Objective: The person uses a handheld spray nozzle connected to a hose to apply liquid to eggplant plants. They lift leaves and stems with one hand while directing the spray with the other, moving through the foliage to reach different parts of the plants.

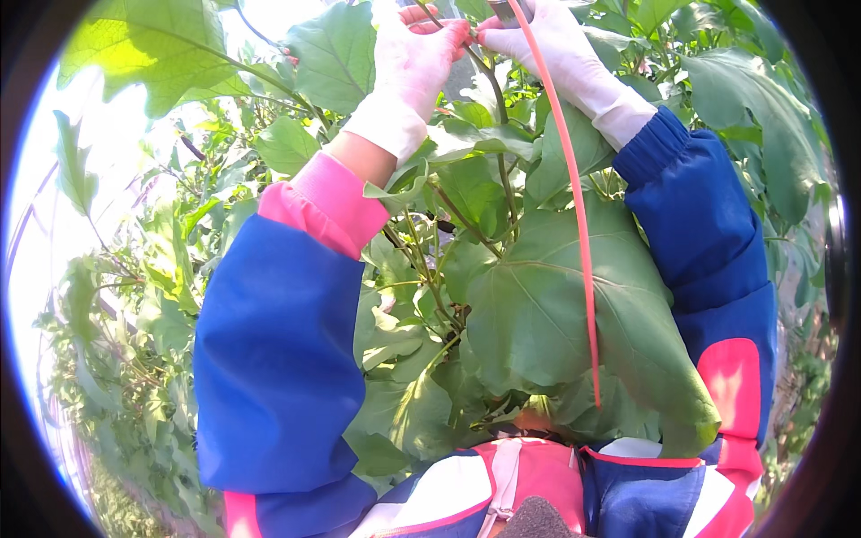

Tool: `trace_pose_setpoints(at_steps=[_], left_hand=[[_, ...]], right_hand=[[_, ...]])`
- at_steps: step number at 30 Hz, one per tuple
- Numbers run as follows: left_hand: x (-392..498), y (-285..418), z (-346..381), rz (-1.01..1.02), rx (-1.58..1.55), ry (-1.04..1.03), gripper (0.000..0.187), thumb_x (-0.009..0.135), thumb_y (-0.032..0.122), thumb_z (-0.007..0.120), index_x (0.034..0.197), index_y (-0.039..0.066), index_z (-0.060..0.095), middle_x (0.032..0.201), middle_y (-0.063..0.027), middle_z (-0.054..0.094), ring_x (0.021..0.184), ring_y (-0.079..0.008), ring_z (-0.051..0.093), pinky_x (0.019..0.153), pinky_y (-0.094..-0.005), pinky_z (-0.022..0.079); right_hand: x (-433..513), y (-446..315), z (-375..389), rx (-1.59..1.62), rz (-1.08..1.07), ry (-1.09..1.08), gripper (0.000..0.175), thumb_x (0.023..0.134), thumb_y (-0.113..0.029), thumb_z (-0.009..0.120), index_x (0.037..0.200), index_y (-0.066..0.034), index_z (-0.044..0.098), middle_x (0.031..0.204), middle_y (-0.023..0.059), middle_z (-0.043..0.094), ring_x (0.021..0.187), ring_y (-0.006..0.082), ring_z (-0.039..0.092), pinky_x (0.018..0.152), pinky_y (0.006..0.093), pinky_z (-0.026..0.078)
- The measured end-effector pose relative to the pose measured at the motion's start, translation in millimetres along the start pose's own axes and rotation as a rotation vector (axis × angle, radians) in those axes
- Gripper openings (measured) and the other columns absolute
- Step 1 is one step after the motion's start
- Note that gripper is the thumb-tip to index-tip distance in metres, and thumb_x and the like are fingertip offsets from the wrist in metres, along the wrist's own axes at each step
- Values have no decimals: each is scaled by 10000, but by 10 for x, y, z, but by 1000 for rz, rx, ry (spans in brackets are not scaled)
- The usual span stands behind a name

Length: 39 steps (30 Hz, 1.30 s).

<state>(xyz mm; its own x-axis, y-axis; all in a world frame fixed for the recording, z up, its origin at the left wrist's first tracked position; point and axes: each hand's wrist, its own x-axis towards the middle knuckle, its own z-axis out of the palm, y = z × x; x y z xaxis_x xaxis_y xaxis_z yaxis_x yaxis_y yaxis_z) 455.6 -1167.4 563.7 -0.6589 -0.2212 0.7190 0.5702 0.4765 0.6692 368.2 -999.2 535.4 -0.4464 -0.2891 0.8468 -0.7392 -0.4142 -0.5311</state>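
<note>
At the top of the head view, my left hand (414,74), in a thin whitish glove, has its fingertips pinched at a brownish-green plant stem (499,97). My right hand (555,57), gloved too, reaches the stem from the other side, its fingertips close to the left ones. A dark object (504,9), cut off by the frame's top edge, sits in the right hand; its kind cannot be told. From beside it a long, narrow pink-red strip (577,195) hangs over the leaves. What lies between the fingertips is too small to tell.
Large lobed leaves, like those of an eggplant, surround both arms. One broad leaf (572,289) lies between my forearms, near my jacket (444,494). Another big leaf (753,114) hangs at the right. Branching stems (430,276) rise below the hands. Bright glare covers the left side.
</note>
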Motion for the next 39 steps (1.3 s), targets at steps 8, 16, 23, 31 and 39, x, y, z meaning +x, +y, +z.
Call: trace_pose_setpoints(at_steps=[8, 16, 23, 31, 39], left_hand=[[-253, 183, 162, 409, 816, 170, 381, 871, 439, 798, 985, 78, 752, 1155, -110, 666, 1148, -275, 609, 965, -423, 484], [-123, 177, 50, 526, 1211, 205, 339, 871, 550, 735, 957, 234, 823, 1292, -57, 659, 1233, -310, 547, 1055, -483, 369], [43, -17, 12, 407, 1110, 261, 385, 859, 587, 741, 975, 229, 824, 1333, -33, 651, 1294, -319, 498, 1098, -484, 337], [109, -88, 106, 304, 1034, 240, 425, 847, 611, 745, 978, 214, 826, 1367, -40, 647, 1300, -319, 502, 1103, -481, 339], [118, -37, 130, 359, 1106, 224, 408, 877, 570, 737, 1002, 190, 818, 1350, -52, 656, 1267, -315, 546, 1068, -470, 388]], right_hand=[[-9, 31, -82, -81, 52, 49, 384, 827, -115, 789, 1150, -3, 612, 912, 28, 677, 802, 96, 632, 712, 265, 539], [9, 13, 5, 15, 45, 51, 341, 844, -91, 774, 1129, -11, 605, 895, 25, 677, 790, 89, 641, 710, 257, 542], [-156, -87, 34, 79, -131, 148, 338, 867, -75, 740, 1171, -22, 602, 901, 2, 673, 775, 88, 630, 709, 274, 542], [-734, -333, -145, 18, 90, -57, 356, 929, -188, 720, 1249, -52, 645, 1101, 19, 707, 1029, 115, 641, 936, 288, 493], [-635, -117, -156, -48, 142, -120, 380, 879, -256, 768, 1151, -8, 673, 996, 55, 722, 909, 121, 672, 879, 299, 533]])
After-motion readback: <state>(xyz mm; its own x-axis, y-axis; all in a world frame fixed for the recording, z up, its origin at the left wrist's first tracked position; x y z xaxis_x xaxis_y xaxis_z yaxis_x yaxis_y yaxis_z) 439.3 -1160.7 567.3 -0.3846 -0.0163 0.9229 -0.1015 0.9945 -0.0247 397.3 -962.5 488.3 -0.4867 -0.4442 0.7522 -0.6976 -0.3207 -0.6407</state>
